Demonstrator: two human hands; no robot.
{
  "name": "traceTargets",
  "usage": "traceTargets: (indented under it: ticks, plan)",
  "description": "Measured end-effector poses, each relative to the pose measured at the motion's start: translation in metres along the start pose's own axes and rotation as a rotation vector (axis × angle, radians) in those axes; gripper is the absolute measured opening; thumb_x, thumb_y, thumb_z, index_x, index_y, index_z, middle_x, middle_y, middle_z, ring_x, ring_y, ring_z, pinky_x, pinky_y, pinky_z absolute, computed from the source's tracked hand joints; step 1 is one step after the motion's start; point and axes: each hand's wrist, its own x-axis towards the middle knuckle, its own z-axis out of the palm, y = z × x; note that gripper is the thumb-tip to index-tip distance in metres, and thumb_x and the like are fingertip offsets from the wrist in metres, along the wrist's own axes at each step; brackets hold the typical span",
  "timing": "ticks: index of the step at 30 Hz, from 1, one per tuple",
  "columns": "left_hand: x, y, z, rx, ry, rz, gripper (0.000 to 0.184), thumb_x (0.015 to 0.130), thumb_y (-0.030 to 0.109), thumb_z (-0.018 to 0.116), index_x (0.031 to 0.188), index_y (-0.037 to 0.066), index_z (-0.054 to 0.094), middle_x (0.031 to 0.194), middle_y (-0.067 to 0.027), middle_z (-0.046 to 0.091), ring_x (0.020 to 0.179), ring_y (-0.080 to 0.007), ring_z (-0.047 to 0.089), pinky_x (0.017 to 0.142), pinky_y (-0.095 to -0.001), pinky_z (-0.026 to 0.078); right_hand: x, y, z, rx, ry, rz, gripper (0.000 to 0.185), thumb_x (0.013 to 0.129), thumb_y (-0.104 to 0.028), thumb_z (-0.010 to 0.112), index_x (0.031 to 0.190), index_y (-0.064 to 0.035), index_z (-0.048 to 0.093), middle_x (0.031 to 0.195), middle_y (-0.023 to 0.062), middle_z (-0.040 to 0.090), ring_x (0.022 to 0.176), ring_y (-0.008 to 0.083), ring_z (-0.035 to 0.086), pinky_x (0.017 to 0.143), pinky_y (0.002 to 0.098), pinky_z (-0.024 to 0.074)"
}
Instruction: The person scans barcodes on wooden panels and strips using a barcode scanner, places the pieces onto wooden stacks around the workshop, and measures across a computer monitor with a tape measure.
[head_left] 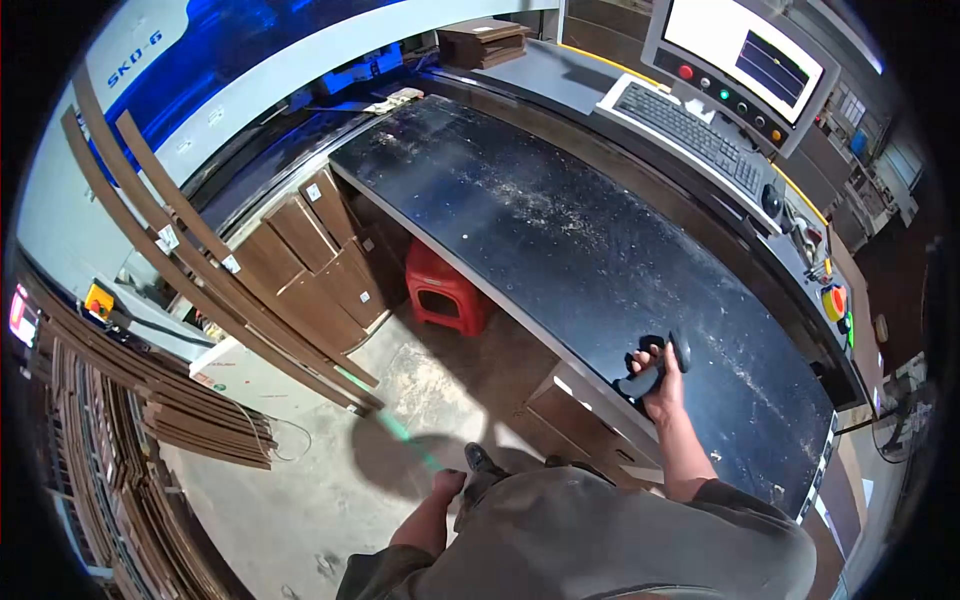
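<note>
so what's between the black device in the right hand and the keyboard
From the black device, the head view shows dusty black tabletop, then a dark rail along its far side, before the keyboard.

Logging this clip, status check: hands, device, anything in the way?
Right hand gripping device, over table. Left hand low, grip unclear. Pale dust on table; no obstruction visible around device.

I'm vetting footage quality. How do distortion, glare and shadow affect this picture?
Head view: the long boards look bowed by fisheye distortion; much of the monitor washes out to white; a shadow lies on the floor; the black tool in the right hand partly blends into the dark tabletop.
</note>
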Motion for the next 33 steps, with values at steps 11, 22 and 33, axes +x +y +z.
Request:
traceTargets:
  ticks: [11,22,33]
  plan:
    - [0.083,0.12,-0.069,-0.591,-0.103,0.134,0.019,0.095,0.018,0.064,0.101,0.002,0.073,0.08,-0.008,0.068,0.068,-0.0188,0.065,0.059,-0.0336,0.053,0.008,0.008,0.028,0.128,0.124,-0.094,0.045,0.101,-0.045,0.068,0.115,-0.0036,0.059,0.094,0.0177,0.072,0.082,0.025,0.067,0.081,0.0365,0.056]
    - [0.042,0.342,-0.193,-0.607,0.389,0.822,0.034,0.1,0.006,0.063,0.134,0.0,0.062,0.101,-0.0071,0.07,0.086,-0.0121,0.062,0.079,-0.0272,0.053,0.05,0.0,0.068,0.188,0.16,-0.049,0.035,0.099,-0.032,0.073,0.114,-0.0025,0.06,0.088,0.014,0.068,0.084,0.0264,0.072,0.073,0.0377,0.0623]
    - [0.06,0.485,-0.239,0.028,0.495,1.014,0.026,0.091,0.02,0.071,0.112,0.005,0.075,0.095,-0.0125,0.074,0.083,-0.0275,0.071,0.079,-0.0399,0.056,0.079,-0.024,0.124,-1.65,-0.16,-0.108,0.069,0.084,-0.053,0.078,0.125,0.002,0.066,0.103,0.0256,0.075,0.1,0.0379,0.073,0.09,0.0446,0.0567]
